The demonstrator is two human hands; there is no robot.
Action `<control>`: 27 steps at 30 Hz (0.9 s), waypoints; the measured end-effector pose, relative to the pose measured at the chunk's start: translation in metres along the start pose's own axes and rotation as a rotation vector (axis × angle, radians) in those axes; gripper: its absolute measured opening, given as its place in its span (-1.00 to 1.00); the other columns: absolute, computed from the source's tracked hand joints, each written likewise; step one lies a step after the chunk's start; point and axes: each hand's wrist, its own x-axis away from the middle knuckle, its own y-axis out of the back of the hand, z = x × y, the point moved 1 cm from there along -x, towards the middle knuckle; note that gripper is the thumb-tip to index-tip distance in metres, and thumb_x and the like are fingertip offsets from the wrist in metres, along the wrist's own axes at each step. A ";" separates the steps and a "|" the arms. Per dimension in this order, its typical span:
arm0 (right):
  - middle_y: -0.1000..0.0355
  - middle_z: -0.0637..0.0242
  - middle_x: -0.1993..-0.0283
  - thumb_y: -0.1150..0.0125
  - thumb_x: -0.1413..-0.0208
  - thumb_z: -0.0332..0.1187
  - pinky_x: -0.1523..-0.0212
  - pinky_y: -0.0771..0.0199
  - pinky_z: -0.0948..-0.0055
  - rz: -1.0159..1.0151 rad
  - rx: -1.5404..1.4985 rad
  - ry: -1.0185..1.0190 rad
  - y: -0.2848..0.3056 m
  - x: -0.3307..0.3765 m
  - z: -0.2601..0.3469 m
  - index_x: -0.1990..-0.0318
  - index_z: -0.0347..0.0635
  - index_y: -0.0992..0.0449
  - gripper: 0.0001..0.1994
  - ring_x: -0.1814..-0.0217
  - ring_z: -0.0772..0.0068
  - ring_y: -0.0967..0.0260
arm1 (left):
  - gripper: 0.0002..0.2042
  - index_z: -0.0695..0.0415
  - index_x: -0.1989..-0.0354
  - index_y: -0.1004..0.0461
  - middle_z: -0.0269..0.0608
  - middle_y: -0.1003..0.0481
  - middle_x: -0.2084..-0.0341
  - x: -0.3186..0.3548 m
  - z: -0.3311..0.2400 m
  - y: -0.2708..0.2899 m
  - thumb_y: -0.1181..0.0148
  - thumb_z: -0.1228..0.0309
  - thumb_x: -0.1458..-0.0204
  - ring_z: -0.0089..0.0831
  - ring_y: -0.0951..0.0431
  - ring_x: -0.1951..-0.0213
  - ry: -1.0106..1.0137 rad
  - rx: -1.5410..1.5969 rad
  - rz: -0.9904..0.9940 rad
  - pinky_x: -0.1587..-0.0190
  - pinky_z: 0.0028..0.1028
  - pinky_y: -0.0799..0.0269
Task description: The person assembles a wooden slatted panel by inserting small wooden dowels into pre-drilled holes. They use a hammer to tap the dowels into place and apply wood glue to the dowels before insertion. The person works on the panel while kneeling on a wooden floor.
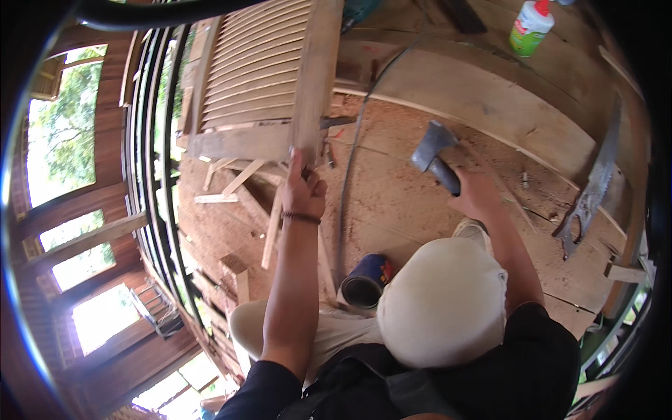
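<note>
While the louvred wooden shutter (262, 77) is propped on the plank floor (448, 105), its right-hand stile is grasped near the lower end by the left hand (304, 187), whose fingers are clenched around the wood. A dark band is worn on that wrist. A hatchet (434, 155) with a grey head is gripped by the right hand (477, 194), the fingers wrapped tightly round the dark handle, the head raised just right of the stile and apart from it. Loose wooden offcuts (241, 176) are seen below the shutter. A blue tin can (365, 281) lies on its side by the knees. A handsaw (593, 183) rests far right, and 1 green glue bottle (530, 26) stands at the top.
</note>
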 end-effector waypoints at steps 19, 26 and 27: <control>-0.54 -0.09 0.14 -0.40 0.09 -0.31 0.04 -0.57 0.10 -0.095 -0.157 -0.199 0.003 0.001 0.034 -0.01 -0.22 -0.48 -0.54 0.03 -0.09 -0.55 | -0.86 0.02 0.23 -0.53 -0.46 -0.43 0.55 0.028 0.043 -0.009 -0.17 0.25 -0.21 -0.65 -0.15 0.70 0.065 0.047 0.145 0.59 -0.54 -0.06; -0.39 0.31 0.39 -0.36 0.03 -0.45 0.30 -0.38 0.40 -0.005 -0.936 0.335 -0.033 0.007 0.116 0.15 -0.24 -0.43 -0.71 0.38 0.49 -0.29 | -0.73 -0.03 0.24 -0.46 -0.37 -0.55 0.48 0.007 -0.002 0.011 -0.20 0.04 -0.22 -0.64 -0.15 0.72 -0.031 -0.039 0.048 0.62 -0.53 -0.06; -0.40 0.30 0.39 -0.36 0.02 -0.45 0.30 -0.38 0.39 0.011 -0.900 0.341 -0.044 0.001 0.125 0.16 -0.23 -0.42 -0.71 0.38 0.48 -0.29 | -0.73 -0.03 0.23 -0.47 -0.37 -0.55 0.48 0.005 -0.007 0.005 -0.22 0.03 -0.22 -0.64 -0.15 0.71 -0.031 -0.083 0.005 0.62 -0.53 -0.07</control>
